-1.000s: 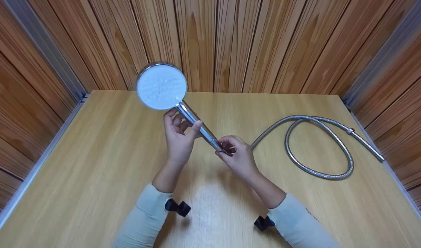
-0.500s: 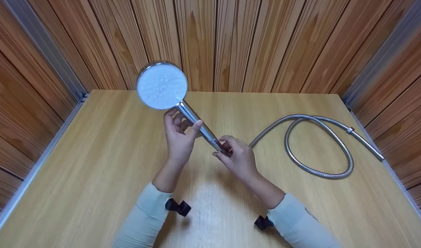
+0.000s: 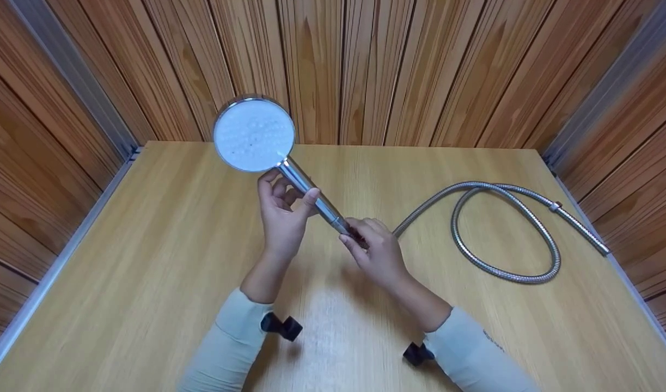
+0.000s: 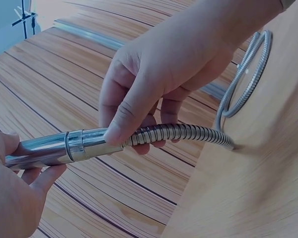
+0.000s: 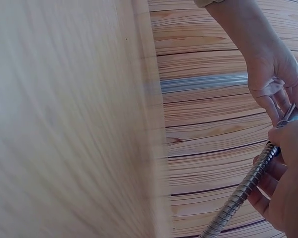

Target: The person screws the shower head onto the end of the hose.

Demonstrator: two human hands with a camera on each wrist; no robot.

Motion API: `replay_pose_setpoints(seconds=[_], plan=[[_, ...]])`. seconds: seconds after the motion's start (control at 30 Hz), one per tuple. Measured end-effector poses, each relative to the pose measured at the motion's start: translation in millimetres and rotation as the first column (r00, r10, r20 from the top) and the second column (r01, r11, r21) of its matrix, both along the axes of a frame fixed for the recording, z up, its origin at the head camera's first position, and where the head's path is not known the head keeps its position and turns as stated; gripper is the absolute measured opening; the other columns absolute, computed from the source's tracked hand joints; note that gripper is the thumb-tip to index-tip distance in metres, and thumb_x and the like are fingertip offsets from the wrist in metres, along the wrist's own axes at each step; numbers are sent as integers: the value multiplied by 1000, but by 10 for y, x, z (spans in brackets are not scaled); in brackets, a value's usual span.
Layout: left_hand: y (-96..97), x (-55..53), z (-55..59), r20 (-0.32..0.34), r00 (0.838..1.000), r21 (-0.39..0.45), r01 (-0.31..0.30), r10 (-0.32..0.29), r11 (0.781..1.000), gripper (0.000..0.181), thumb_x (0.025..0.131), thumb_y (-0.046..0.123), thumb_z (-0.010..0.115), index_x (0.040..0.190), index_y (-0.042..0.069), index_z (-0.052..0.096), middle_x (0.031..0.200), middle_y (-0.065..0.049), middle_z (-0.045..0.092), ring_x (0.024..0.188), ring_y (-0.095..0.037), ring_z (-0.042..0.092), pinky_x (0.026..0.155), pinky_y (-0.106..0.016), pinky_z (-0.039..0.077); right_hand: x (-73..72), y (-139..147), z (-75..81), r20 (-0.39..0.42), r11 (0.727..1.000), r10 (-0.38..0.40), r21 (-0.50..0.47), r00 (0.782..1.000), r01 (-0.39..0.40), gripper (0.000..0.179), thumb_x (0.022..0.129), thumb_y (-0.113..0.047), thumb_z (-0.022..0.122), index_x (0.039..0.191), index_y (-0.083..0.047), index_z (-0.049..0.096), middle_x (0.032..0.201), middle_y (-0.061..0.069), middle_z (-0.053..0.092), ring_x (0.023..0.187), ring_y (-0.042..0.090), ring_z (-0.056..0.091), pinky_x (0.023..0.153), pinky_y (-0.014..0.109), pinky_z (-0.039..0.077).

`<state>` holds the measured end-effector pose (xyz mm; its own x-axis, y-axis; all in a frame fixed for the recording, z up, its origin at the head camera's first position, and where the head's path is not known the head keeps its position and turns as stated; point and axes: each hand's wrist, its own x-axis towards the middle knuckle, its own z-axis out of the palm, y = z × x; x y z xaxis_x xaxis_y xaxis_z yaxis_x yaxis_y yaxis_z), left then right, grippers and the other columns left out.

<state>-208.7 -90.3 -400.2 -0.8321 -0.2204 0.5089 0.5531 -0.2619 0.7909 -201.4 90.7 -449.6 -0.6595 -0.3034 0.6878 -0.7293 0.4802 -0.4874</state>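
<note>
A chrome shower head (image 3: 255, 135) with a round white face is held tilted above the table. My left hand (image 3: 282, 223) grips its handle (image 3: 311, 191), thumb on top and fingers beneath. At the handle's lower end my right hand (image 3: 377, 251) pinches the metal connector nut (image 4: 97, 143) of the shower hose (image 4: 181, 133), as the left wrist view shows. The nut sits against the handle's end; its thread is hidden. From the right hand the ribbed hose (image 3: 504, 276) runs to the right and lies in a loop on the table.
The hose's free end (image 3: 597, 245), with a small collar (image 3: 554, 207), lies near the right edge of the wooden table (image 3: 147, 261). Wood-plank walls (image 3: 365, 71) stand behind and at both sides. Black wrist cameras (image 3: 281, 328) sit at the sleeves.
The right fingers have shifted around the connector nut, lifting a little and closing on it again. The shower head has moved very slightly left; the left hand keeps its grip.
</note>
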Motion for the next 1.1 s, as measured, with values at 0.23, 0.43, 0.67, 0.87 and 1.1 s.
replay_pose_setpoints(seconds=[0.23,0.43,0.67,0.87,1.1], plan=[[-1,4,-11,10,1000,7,-4,4,1000,62,87,-2,70,134,7,30,118,-16,56,100,-31,61,74,-48,60,9,-16,10,54,1000,-1,11,999,1,40,84,-19,79,117,-2,65,88,4,64,76,13,56,61,23,55],[-3,4,-16,11,1000,10,7,-7,1000,63,88,1,71,134,8,30,118,-16,56,99,-31,60,74,-49,60,12,-31,28,115,1000,-30,3,993,30,41,79,-14,83,109,-4,58,86,2,64,74,12,59,63,26,56],[-9,-1,-29,3,1000,13,7,-7,1000,63,87,2,71,134,7,30,118,-16,57,98,-31,61,73,-48,60,18,-38,40,150,999,-35,-8,988,37,29,81,-8,80,101,-5,59,87,2,63,74,12,58,61,24,55],[-9,-18,-31,-15,1000,1,-2,2,1000,62,87,5,73,133,6,31,116,-20,56,97,-30,62,71,-48,60,20,-36,38,136,1000,-14,-20,991,17,24,86,-10,75,104,-3,62,88,4,63,76,13,58,60,22,55],[-12,-13,-21,-5,1000,1,-3,3,1000,63,87,5,73,134,7,30,117,-21,55,97,-30,62,72,-48,60,25,-25,26,124,1000,5,1,992,-5,23,92,-13,69,111,-2,66,92,5,64,81,14,58,66,23,57]])
